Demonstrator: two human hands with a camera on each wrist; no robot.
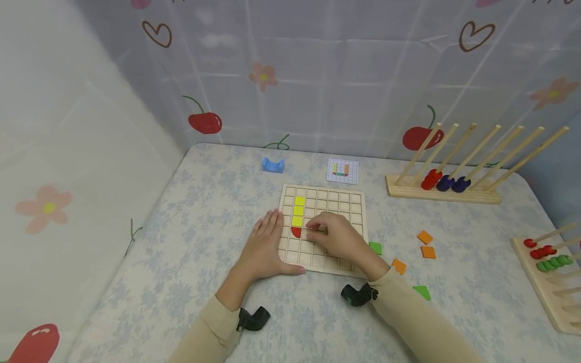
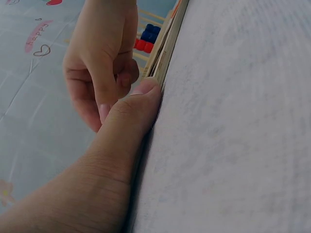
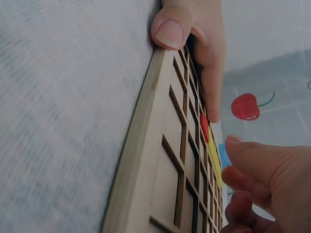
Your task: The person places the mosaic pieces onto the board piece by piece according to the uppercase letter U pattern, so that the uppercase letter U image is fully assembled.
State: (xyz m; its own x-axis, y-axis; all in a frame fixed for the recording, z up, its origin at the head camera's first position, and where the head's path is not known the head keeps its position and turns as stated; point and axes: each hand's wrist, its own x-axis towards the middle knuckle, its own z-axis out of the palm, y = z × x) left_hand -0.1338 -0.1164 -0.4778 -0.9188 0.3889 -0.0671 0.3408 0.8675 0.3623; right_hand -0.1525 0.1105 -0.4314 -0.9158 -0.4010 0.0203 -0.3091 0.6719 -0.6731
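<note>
A wooden grid board (image 1: 313,259) lies on the table. Three yellow squares (image 1: 298,211) form a column in its left part, with a red rounded piece (image 1: 296,232) directly below them. My left hand (image 1: 262,252) rests along the board's left side, fingers straight, its thumb at the front edge. Over the board, just right of the red piece, hovers my right hand (image 1: 338,234). In the right wrist view, this hand's thumb (image 3: 235,141) and bent fingers stand apart, with no piece visible between them.
Green pieces (image 1: 375,248) and orange squares (image 1: 428,252) lie right of the board. Behind it are a printed grid card (image 1: 343,177) and a blue holder (image 1: 273,166). A pegged bead rack (image 1: 408,191) stands back right, another bead frame (image 1: 537,287) at the right edge.
</note>
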